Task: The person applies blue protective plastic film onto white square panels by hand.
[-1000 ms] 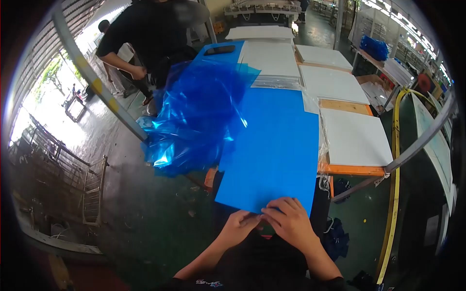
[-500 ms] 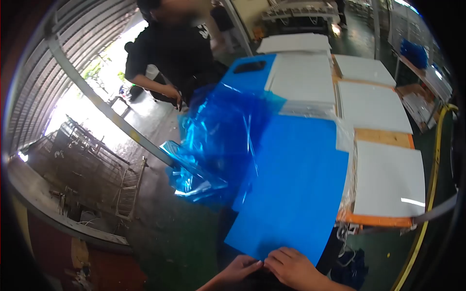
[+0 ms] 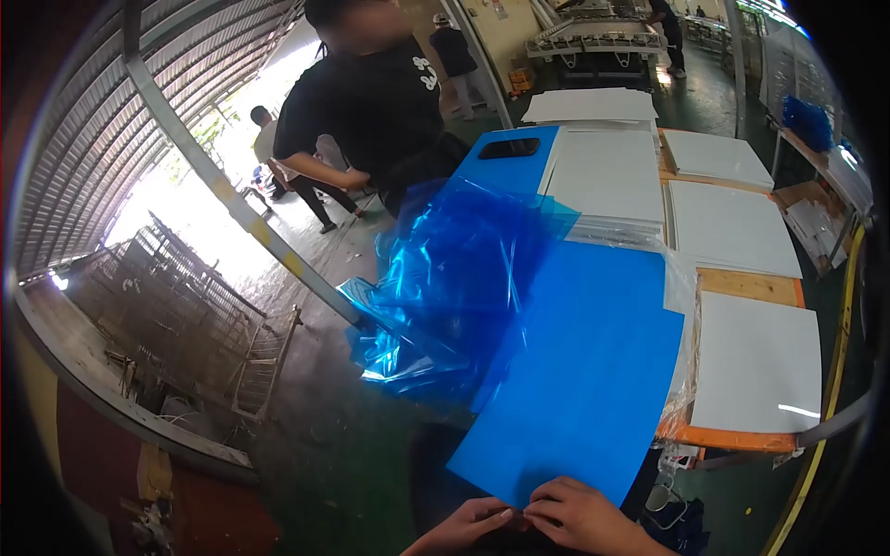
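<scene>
A blue sheet (image 3: 584, 361) lies over the near end of the table, its near edge just in front of my hands. My left hand (image 3: 477, 521) is closed, thumb against fingers, just below that edge. Beside it, my right hand (image 3: 577, 515) has its fingers bent and pressed together at the edge, overlapping the sheet. The two sets of fingertips nearly meet; whatever is pinched there is too small to make out. Crumpled, shiny blue plastic film (image 3: 445, 278) covers the sheet's left side and hangs past the table.
Stacks of white sheets (image 3: 732, 227) fill the table's right and back. A dark phone (image 3: 509, 148) lies on blue material at the far left. Across stands a person in a black shirt (image 3: 371, 111). A metal post (image 3: 232, 204) slants on the left; orange board edges (image 3: 723, 437) show at right.
The view has tilted up and turned slightly left, so the scene sits lower and farther right. My hands stay at the sheet's near edge, with a small gap now showing between their fingertips.
</scene>
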A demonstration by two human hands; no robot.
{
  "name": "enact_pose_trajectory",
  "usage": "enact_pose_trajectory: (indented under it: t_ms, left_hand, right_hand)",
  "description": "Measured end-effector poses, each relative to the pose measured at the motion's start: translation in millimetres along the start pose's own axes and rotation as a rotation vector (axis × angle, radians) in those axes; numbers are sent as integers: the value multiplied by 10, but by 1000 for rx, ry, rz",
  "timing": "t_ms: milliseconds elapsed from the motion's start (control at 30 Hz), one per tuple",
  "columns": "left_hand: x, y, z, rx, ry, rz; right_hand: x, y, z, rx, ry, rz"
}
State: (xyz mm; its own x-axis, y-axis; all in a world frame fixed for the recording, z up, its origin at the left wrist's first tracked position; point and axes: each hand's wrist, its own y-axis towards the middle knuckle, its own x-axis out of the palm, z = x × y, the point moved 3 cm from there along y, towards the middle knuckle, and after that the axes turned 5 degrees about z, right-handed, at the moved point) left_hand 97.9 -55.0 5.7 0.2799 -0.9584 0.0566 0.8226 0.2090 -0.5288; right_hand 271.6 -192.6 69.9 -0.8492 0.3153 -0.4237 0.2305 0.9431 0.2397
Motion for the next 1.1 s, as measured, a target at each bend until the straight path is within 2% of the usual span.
enact_pose_trajectory:
  t_ms: [133, 200, 267, 300, 433, 533, 633, 733, 933, 1100]
  left_hand:
    - [-39, 27, 131, 51, -101, -122]
    - [-89, 88, 75, 93, -126, -183]
    - [-147, 150, 28, 32, -100, -186]
    - [-168, 174, 12, 4, -91, -186]
    - [-239, 248, 94, 153, 109, -148]
    - [-198, 356, -70, 305, -5, -44]
    - [-199, 380, -110, 339, 3, -78]
    - [-232, 365, -46, 279, 129, -90]
    - [-156, 375, -128, 414, -88, -79]
    - [-113, 332, -121, 424, -86, -40]
  right_hand:
    - [82, 61, -95, -14, -165, 68]
    - [133, 61, -152, 46, -201, 112]
    - [167, 69, -218, 84, -254, 162]
    - [198, 68, -249, 91, -284, 183]
    - [331, 43, -295, 97, -397, 267]
    - [420, 61, -318, 111, -478, 308]
    - [501, 66, -345, 141, -541, 333]
    - [550, 70, -373, 168, -561, 371]
    - [640, 51, -423, 170, -594, 355]
    - [624, 41, -448, 125, -609, 313]
